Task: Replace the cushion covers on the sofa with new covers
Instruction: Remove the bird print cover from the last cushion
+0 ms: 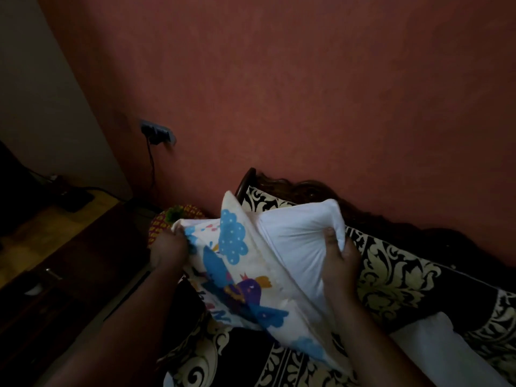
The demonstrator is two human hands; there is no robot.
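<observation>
Only the person's two forearms and hands show, reaching in from the bottom edge of the head view in dim light. The left hand (167, 251) and the right hand (339, 254) are both bare, with no glove, ring, watch or bracelet visible on either. Both forearms are bare up to the frame edge, so no sleeve or cuff appears, and nothing else of the clothing can be seen.
</observation>
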